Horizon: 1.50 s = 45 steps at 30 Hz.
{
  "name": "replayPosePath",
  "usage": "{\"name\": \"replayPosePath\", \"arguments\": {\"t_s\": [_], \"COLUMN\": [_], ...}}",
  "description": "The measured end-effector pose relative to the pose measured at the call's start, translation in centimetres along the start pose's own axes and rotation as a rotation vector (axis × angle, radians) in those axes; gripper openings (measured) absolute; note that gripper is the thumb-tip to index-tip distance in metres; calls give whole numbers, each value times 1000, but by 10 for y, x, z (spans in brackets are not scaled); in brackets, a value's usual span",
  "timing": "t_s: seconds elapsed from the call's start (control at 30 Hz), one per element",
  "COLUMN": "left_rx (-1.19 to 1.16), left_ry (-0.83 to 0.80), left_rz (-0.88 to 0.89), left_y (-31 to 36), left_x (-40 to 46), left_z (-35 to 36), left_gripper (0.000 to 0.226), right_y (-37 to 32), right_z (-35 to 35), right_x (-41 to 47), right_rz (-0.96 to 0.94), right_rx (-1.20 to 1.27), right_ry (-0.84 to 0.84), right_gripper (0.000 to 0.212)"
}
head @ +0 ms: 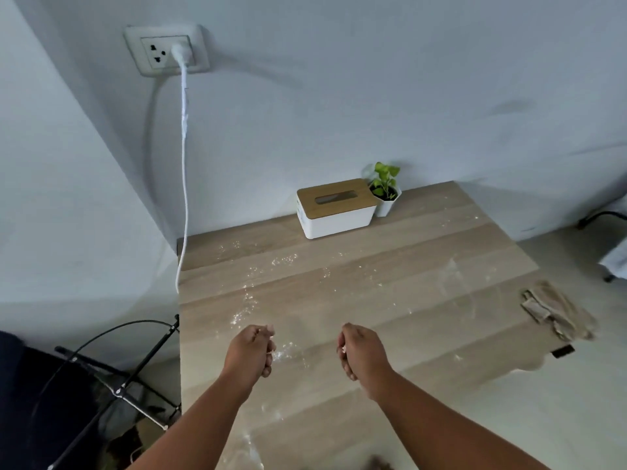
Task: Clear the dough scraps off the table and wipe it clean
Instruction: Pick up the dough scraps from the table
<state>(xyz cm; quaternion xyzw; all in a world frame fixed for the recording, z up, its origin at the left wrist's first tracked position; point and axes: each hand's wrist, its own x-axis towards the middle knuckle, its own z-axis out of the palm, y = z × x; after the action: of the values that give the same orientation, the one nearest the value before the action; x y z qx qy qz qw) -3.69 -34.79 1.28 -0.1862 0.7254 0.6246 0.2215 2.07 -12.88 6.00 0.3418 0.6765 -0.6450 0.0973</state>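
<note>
Nearest the camera, two bare forearms reach out over the pale wood-grain bench [339,293], and both hands hover above its near middle. The left hand [249,351] has its fingers curled inward toward the palm; whether it holds anything I cannot tell. The right hand [359,352] is also curled, and a small white bit shows at its fingertips, seemingly pinched there, though it is too small to identify. Between the hands and just beyond the left one, white floury dough scraps [285,351] lie scattered on the bench, and more white specks [258,266] trail away from the hands toward the far left part of the bench. Faint white smears [451,273] mark the bench to the right of those specks. At the right edge of the bench, level with the hands and well apart from them, lies a crumpled beige cloth [556,313]. At the far edge of the bench, against the grey wall, stands a white tissue box with a wooden lid [336,208], and touching its right end is a small green plant in a white pot [385,191]. Left of the bench, a white cable [184,164] hangs from a white wall socket [166,50], and black metal tubing [135,378] stands on the floor.
</note>
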Motion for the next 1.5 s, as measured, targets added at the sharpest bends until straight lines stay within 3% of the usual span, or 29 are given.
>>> {"name": "replayPosePath", "arguments": {"t_s": [0.27,0.77,1.17,1.5], "left_rx": [109,292,458,517], "left_ry": [-104,-271,-468,-652], "left_rz": [24,10,49,2], "left_y": [21,27,6,-3], "left_x": [-14,-76,-130,-148], "left_z": [90,297,453,547], "left_gripper": [46,32,25,20], "right_y": [23,70,132,169], "right_z": [-80,-290,-428,-496], "right_x": [0,0,-33,-48], "right_rz": [24,250,254,229], "right_rx": [57,490,604,700], "right_ry": [39,230,372,516], "right_gripper": [32,22,17,21]}}
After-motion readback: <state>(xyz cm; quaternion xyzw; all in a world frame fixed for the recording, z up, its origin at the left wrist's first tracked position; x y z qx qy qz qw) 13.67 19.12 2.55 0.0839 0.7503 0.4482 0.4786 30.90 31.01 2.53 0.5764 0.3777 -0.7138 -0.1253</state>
